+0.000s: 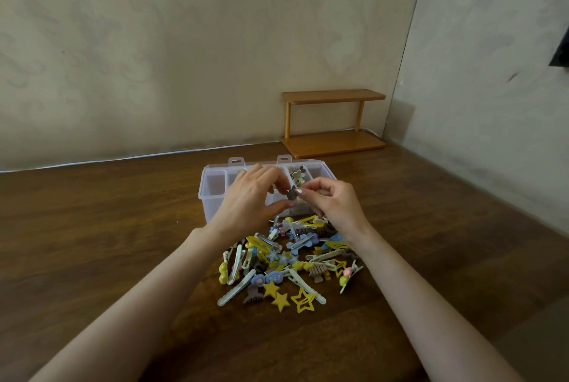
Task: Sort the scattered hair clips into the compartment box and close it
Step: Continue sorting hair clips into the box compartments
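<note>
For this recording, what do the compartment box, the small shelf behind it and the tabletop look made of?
The compartment box looks like clear, slightly frosted plastic: its dividers show through the walls. The shelf seems light wood or veneer, smooth satin finish, warm even tone. The tabletop shows dark brown wood grain with slight sheen; solid wood or laminate, I cannot tell.

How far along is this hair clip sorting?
Done: a few pale flower clips lie in one compartment of the open box. In hand: the left hand and right hand pinch a small grey clip. Left: the pile on the table, then shutting the box.
</note>
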A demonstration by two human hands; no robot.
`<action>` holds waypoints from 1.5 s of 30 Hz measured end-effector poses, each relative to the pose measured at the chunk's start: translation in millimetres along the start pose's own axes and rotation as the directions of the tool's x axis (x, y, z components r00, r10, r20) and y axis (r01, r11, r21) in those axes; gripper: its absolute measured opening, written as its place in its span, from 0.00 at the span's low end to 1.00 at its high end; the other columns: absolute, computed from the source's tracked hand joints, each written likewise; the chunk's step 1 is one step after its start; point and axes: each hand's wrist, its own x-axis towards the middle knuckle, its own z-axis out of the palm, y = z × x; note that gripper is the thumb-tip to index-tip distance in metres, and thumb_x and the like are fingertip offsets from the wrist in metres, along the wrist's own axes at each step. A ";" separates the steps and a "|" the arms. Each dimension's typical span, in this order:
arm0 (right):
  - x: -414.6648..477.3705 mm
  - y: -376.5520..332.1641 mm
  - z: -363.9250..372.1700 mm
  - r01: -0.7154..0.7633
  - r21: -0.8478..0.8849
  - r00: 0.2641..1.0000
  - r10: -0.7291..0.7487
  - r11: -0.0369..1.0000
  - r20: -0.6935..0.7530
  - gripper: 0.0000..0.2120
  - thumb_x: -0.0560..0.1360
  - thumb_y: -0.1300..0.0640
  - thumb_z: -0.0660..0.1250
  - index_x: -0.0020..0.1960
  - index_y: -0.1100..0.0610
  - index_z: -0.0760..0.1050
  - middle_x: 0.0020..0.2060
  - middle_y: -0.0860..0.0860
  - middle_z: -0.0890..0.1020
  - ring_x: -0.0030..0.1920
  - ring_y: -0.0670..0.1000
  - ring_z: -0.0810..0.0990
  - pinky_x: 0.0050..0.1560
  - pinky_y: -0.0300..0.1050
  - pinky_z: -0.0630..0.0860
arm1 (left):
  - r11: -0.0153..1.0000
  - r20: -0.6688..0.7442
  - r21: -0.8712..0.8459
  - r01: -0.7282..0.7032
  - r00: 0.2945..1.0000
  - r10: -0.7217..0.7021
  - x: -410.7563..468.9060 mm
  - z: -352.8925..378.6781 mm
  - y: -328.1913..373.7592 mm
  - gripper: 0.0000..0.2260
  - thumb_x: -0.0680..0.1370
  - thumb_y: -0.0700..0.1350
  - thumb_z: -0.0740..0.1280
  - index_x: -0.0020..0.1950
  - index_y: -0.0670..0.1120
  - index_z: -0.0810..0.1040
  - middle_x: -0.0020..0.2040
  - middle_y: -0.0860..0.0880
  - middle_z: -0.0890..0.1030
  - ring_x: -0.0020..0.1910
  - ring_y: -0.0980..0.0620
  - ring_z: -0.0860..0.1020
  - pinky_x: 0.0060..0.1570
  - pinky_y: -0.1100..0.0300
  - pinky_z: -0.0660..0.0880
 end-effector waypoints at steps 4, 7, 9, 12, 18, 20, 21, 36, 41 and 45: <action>-0.2 0.8 -4.8 0.024 -0.103 0.999 -0.022 0.994 0.024 0.04 0.74 0.57 0.69 0.46 0.58 0.80 0.27 0.46 0.77 0.27 0.44 0.71 0.29 0.36 0.69 | 0.999 -0.058 0.046 0.000 0.998 0.003 1.7 0.7 -1.8 0.07 0.72 0.50 0.67 0.45 0.49 0.75 0.42 0.58 0.72 0.41 0.57 0.69 0.38 0.64 0.65; 1.9 2.1 -18.5 0.056 -0.462 0.986 0.025 0.885 0.167 0.03 0.71 0.55 0.72 0.43 0.49 0.80 0.36 0.44 0.80 0.38 0.45 0.78 0.43 0.45 0.77 | 0.991 -0.120 0.092 0.094 0.989 -0.083 6.0 0.4 -8.7 0.06 0.72 0.48 0.69 0.46 0.48 0.77 0.42 0.55 0.76 0.43 0.53 0.71 0.40 0.61 0.66; 2.9 3.0 -25.5 0.073 -0.560 0.955 0.104 0.825 0.276 0.05 0.70 0.56 0.73 0.40 0.45 0.79 0.38 0.43 0.80 0.42 0.44 0.78 0.48 0.47 0.77 | 0.982 -0.147 0.109 0.153 0.980 -0.136 8.6 2.2 -13.2 0.06 0.72 0.47 0.70 0.47 0.47 0.78 0.43 0.53 0.78 0.43 0.53 0.72 0.41 0.60 0.66; 2.7 1.8 -25.4 0.093 -0.590 0.938 0.128 0.802 0.322 0.06 0.69 0.55 0.73 0.39 0.44 0.80 0.37 0.42 0.79 0.40 0.44 0.77 0.43 0.44 0.74 | 0.968 -0.134 0.133 0.214 0.971 -0.196 17.1 8.0 -19.2 0.07 0.73 0.49 0.69 0.49 0.48 0.78 0.46 0.51 0.79 0.46 0.51 0.73 0.43 0.58 0.69; 2.1 4.3 -24.6 0.156 -0.633 0.935 0.093 0.758 0.341 0.03 0.70 0.51 0.73 0.42 0.44 0.80 0.37 0.40 0.78 0.41 0.41 0.75 0.45 0.41 0.72 | 0.965 -0.084 0.084 0.250 0.966 -0.243 25.3 10.0 -28.2 0.12 0.75 0.49 0.66 0.56 0.46 0.75 0.51 0.49 0.79 0.51 0.49 0.73 0.49 0.55 0.71; 2.2 5.6 -24.3 0.167 -0.641 0.933 0.090 0.749 0.348 0.03 0.70 0.51 0.72 0.42 0.43 0.80 0.39 0.38 0.77 0.44 0.41 0.75 0.49 0.43 0.72 | 0.968 -0.102 0.085 0.236 0.968 -0.227 17.2 2.9 -31.2 0.10 0.76 0.47 0.66 0.55 0.46 0.76 0.52 0.50 0.78 0.52 0.50 0.73 0.48 0.58 0.70; 2.3 5.9 -23.8 0.174 -0.645 0.932 0.087 0.744 0.352 0.03 0.71 0.51 0.72 0.43 0.43 0.81 0.39 0.38 0.77 0.44 0.41 0.74 0.50 0.43 0.72 | 0.969 -0.113 0.102 0.225 0.971 -0.213 11.6 -2.4 -32.7 0.09 0.76 0.47 0.66 0.55 0.46 0.76 0.52 0.50 0.78 0.52 0.50 0.73 0.47 0.59 0.69; 1.5 6.5 -18.3 0.126 -0.441 0.969 -0.014 0.889 0.248 0.00 0.71 0.55 0.72 0.41 0.51 0.82 0.39 0.45 0.83 0.42 0.44 0.80 0.47 0.45 0.78 | 0.952 0.036 0.292 0.094 0.993 -0.109 -74.3 -37.0 -37.5 0.12 0.65 0.46 0.76 0.44 0.48 0.77 0.60 0.45 0.72 0.56 0.47 0.68 0.50 0.52 0.71; -0.2 6.5 -17.5 0.117 -0.286 0.986 -0.077 0.951 0.147 0.01 0.70 0.56 0.73 0.40 0.53 0.82 0.36 0.48 0.83 0.40 0.46 0.80 0.44 0.45 0.77 | 0.961 0.078 0.268 0.066 0.993 -0.090 -76.0 -31.5 -36.6 0.10 0.66 0.52 0.74 0.43 0.50 0.80 0.63 0.46 0.71 0.56 0.49 0.67 0.51 0.54 0.69; 0.9 12.0 -14.6 0.169 -0.284 0.986 -0.160 0.944 0.055 0.01 0.71 0.57 0.72 0.43 0.54 0.82 0.38 0.49 0.82 0.40 0.50 0.79 0.43 0.49 0.78 | 0.967 0.091 0.247 0.061 0.992 -0.086 -74.4 -25.4 -34.4 0.12 0.67 0.53 0.72 0.49 0.52 0.81 0.64 0.47 0.70 0.57 0.50 0.67 0.53 0.55 0.68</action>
